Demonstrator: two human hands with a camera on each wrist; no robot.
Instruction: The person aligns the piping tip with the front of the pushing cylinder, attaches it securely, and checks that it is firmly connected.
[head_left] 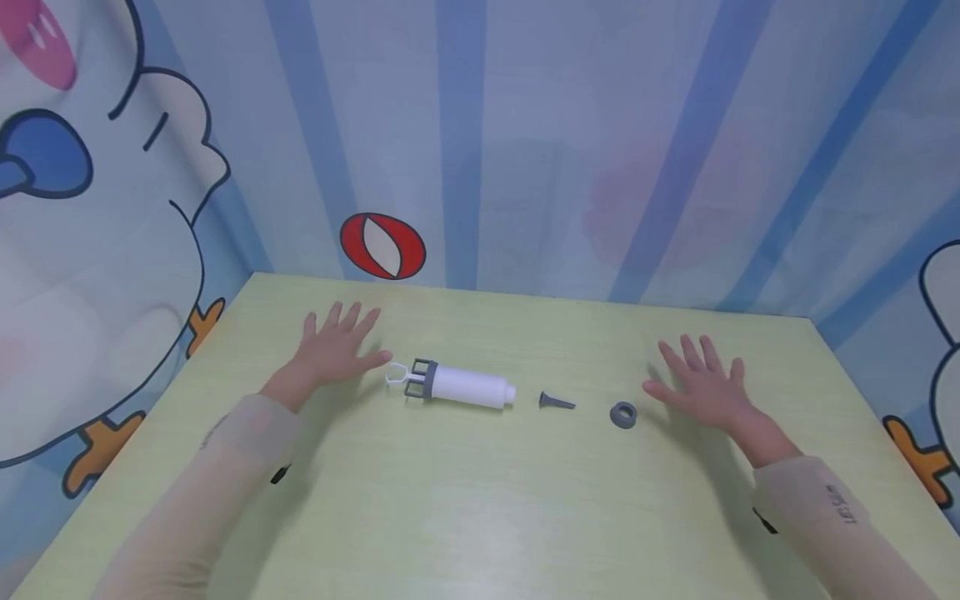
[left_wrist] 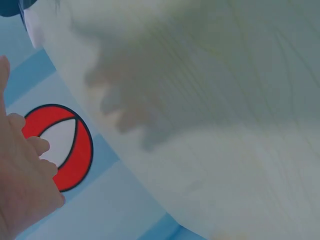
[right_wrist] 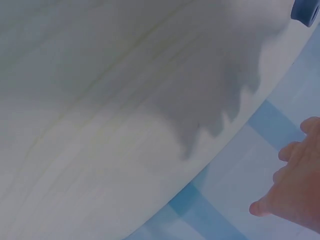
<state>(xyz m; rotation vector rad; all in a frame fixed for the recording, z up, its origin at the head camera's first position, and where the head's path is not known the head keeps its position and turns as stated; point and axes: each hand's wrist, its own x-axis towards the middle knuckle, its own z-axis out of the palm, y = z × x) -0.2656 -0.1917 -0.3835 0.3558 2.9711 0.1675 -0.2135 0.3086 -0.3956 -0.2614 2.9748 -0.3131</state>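
A white syringe (head_left: 468, 387) with a grey collar and a looped white plunger handle lies sideways on the table. To its right are a small grey cone-shaped nozzle (head_left: 557, 401) and a grey ring (head_left: 623, 415). My left hand (head_left: 332, 350) is spread over the table, its thumb tip close to the plunger handle, and holds nothing. On the other side, my right hand (head_left: 706, 389) is also spread and holds nothing, its thumb nearest the ring. Each wrist view catches its hand at the edge, the left hand (left_wrist: 25, 170) and the right hand (right_wrist: 300, 175), with finger shadows on the tabletop.
The pale yellow-green table (head_left: 480, 508) ends at the back against a blue striped backdrop (head_left: 525, 150) with cartoon figures and a red oval (head_left: 408, 248). Both forearms in light sleeves reach in over the front of the table.
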